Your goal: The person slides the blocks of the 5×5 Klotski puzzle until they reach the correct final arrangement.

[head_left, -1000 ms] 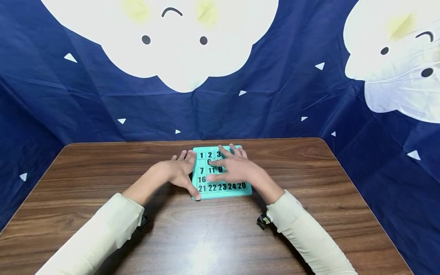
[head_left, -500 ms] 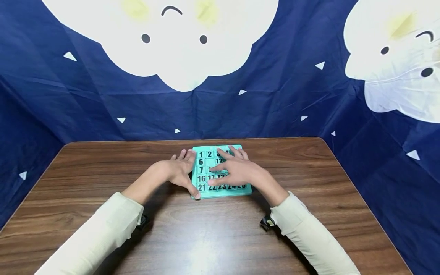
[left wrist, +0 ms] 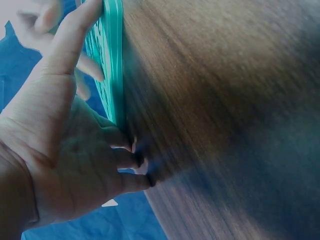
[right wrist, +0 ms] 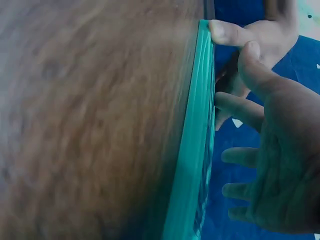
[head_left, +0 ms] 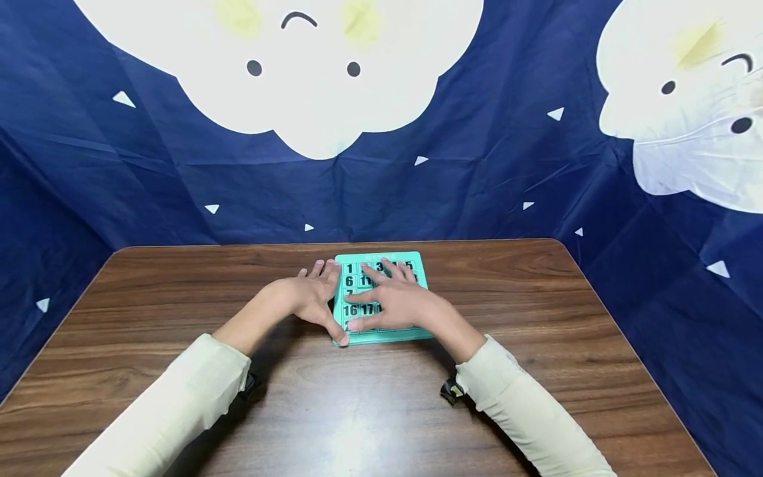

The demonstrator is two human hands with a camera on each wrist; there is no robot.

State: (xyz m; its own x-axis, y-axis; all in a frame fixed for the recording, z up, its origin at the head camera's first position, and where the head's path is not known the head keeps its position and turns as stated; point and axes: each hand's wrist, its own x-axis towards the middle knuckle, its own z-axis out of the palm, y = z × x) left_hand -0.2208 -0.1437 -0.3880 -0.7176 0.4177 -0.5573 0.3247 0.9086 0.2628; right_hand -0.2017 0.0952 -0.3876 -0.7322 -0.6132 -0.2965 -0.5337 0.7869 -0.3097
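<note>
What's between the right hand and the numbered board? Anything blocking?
Nothing visible. The right hand is spread directly over the numbered board, touching or very close to its face. The left hand is at the board's left edge, beside it rather than in between.

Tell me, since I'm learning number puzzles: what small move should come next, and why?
I'd probably lift the right hand slightly before sliding anything: it covers much of the number board, and no empty slot plainly shows. The left hand rests along the board's left edge, likely enough to steady it.
</note>
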